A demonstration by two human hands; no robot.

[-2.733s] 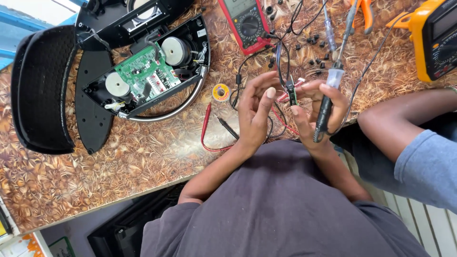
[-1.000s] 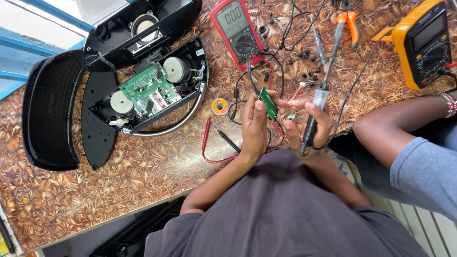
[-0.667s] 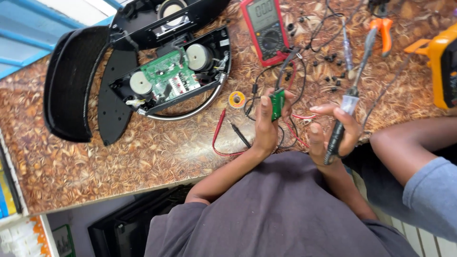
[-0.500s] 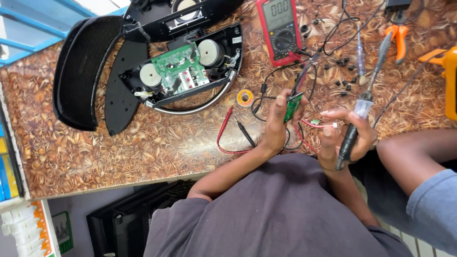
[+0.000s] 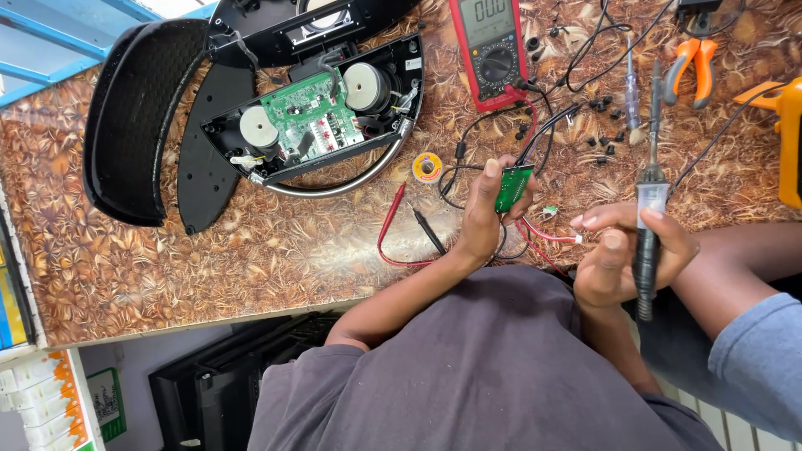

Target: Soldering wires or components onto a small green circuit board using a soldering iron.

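Note:
My left hand (image 5: 483, 219) is closed on a small green circuit board (image 5: 511, 187), held upright just above the table, with black and red wires trailing from it. My right hand (image 5: 622, 259) grips a soldering iron (image 5: 647, 219) by its dark handle, tip pointing away from me. A gap separates the two hands, the iron to the right of the board. Red and black test probes (image 5: 418, 224) lie on the table just left of my left hand.
An opened black speaker housing (image 5: 322, 113) with a green board sits at the far left, its grille cover (image 5: 134, 117) beside it. A red multimeter (image 5: 493, 42), solder spool (image 5: 428, 167), orange pliers (image 5: 693, 63), yellow meter (image 5: 789, 138), loose screws. Another person's arm (image 5: 743, 276) rests at the right.
My hands were together over the small board; now they have parted, the left keeping the board and the right holding the iron off to the side. The view has shifted.

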